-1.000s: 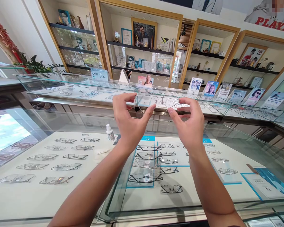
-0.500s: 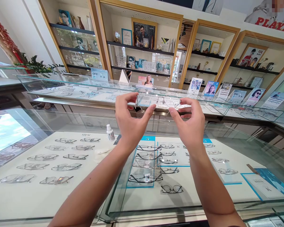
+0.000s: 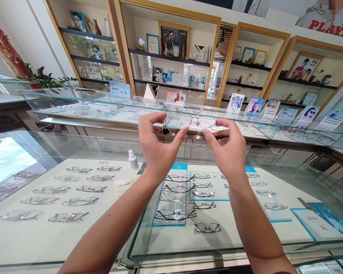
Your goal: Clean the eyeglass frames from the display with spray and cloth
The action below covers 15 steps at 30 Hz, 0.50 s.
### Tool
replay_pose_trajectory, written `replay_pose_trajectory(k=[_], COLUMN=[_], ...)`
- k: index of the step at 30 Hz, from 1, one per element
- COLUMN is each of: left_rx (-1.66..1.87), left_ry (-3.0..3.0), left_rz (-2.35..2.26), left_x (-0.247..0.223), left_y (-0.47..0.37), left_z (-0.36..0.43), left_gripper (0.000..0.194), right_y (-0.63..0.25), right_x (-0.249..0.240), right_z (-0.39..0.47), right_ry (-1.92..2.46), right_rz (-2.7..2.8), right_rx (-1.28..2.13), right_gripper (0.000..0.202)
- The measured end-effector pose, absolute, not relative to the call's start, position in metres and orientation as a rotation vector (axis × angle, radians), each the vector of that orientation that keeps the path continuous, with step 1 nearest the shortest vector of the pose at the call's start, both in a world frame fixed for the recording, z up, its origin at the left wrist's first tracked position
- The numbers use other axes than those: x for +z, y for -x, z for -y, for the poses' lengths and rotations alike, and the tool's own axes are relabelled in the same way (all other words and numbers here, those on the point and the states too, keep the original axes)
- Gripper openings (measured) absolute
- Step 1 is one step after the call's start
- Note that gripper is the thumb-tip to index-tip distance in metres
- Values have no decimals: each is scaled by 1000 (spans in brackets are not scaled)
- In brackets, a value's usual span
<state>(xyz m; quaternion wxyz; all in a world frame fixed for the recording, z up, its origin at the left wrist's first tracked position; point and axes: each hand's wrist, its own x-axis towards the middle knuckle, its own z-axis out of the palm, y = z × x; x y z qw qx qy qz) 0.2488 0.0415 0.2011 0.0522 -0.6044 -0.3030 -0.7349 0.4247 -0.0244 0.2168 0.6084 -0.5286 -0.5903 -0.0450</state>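
Observation:
Thin-framed eyeglasses point(image 3: 194, 121) are raised above the front glass counter, held at both sides. My left hand point(image 3: 160, 140) grips their left side, its fingers curled and its thumb pointing inward. On the opposite side, my right hand point(image 3: 228, 146) pinches the frame near the hinge. The bridge and nose pads show between the two thumbs. Both lenses are clear, so the far counter is visible through them. My fingers partly cover the outer ends of the frame.
Below my arms, the glass display case point(image 3: 171, 249) holds several rows of spectacles point(image 3: 207, 227). A small white bottle point(image 3: 133, 160) stands on it, left of my left forearm. Another glass counter point(image 3: 103, 121) with upright cards crosses behind my hands, before wooden shelves point(image 3: 171, 57).
The eyeglasses have tilted, so their rims and lenses show more fully. Both hands have shifted very slightly left, with their hold kept.

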Motion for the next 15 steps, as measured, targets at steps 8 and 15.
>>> replay_pose_trajectory(k=[8,15], left_rx=[-2260,-2274], left_ry=[1867,1929], left_rz=[963,990], left_x=[200,198], left_y=[-249,-247], left_z=[-43,-49], left_gripper=[51,49], right_y=[-424,-423], right_x=[216,216], right_z=[25,25], right_ry=[1202,1161], right_rz=[1354,1349], right_rx=[-148,-189], right_gripper=[34,29])
